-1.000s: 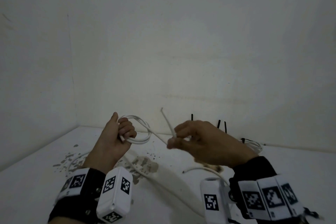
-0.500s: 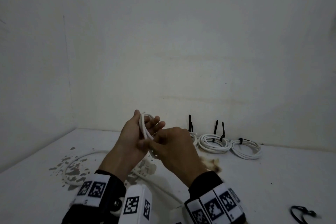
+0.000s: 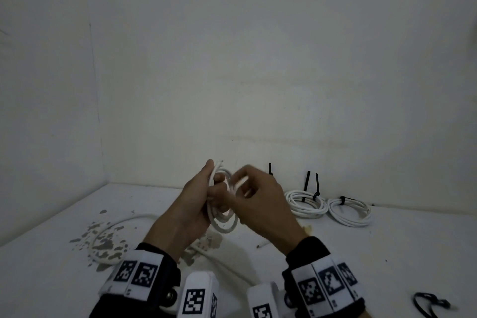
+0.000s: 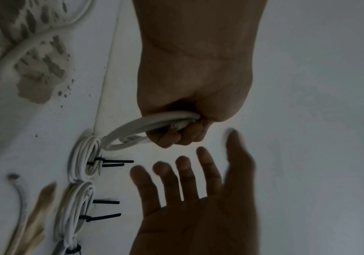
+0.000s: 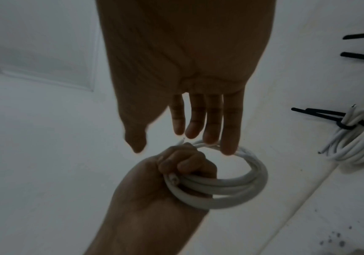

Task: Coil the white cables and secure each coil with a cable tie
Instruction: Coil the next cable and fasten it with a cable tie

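A white cable coil (image 3: 225, 224) of several loops hangs upright above the table. My left hand (image 3: 198, 196) grips it at one side. In the left wrist view the left hand (image 4: 176, 136) is a fist round the coil (image 4: 133, 127), and a cut cable end shows between the fingers. My right hand (image 3: 258, 196) sits right beside it. In the right wrist view the right hand (image 5: 198, 129) has straight fingers, and its fingertips (image 5: 229, 150) touch the top of the coil (image 5: 242, 186). Seen from the left wrist, the right hand (image 4: 187, 172) is spread and holds nothing.
Two tied white coils (image 3: 307, 202) (image 3: 351, 210) with black cable ties lie by the back wall. A loose white cable (image 3: 108, 230) curves over chipped paint on the table's left. A black cable tie (image 3: 428, 304) lies near the front right. Walls close off the back and left.
My right hand carried the loose cable end across to the coil in my left hand, then straightened its fingers. The left hand now grips the whole coil.
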Demonstrator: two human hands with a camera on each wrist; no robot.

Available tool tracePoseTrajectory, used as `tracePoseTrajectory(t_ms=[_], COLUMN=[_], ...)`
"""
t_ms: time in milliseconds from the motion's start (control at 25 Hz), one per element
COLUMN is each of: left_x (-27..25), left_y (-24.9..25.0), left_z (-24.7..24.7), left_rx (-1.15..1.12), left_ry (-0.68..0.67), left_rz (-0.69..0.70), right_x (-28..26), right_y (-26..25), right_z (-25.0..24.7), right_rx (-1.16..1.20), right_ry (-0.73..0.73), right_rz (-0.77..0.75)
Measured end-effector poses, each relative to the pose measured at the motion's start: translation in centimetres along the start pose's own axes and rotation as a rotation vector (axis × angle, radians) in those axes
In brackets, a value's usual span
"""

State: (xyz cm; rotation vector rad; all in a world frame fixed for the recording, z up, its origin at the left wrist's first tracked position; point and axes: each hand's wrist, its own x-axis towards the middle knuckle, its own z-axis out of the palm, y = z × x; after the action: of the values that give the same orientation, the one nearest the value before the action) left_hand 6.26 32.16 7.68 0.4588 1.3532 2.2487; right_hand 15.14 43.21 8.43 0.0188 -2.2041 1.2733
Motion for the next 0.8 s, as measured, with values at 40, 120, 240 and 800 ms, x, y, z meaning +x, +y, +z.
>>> tracePoseTrajectory(t_ms=[40,120,240,800], left_x=[-0.1,-0.3,-0.9,-1.1], left_y=[-0.1,-0.3,-0.4,0.4], left_z=[0.0,0.4,1.1,0.3], left_rx=[0.044,0.097,0.121,0.273], left_ry=[-0.013,-0.067,-0.131,-0.025], left_rz=[-0.008,-0.034,-0.074,-0.107], right_x=[0.0,0.3,0.6,1.1], right_y=[-0.1,0.2,1.4,1.4], right_z=[-0.1,-0.3,-0.5,-1.6], right_rx=[0.060,-0.032,-0.352,-0.312], right_ry=[-0.003,0.013,0.053,0.182], right_rz=[0.002,-0.066,-0.173,-0.011])
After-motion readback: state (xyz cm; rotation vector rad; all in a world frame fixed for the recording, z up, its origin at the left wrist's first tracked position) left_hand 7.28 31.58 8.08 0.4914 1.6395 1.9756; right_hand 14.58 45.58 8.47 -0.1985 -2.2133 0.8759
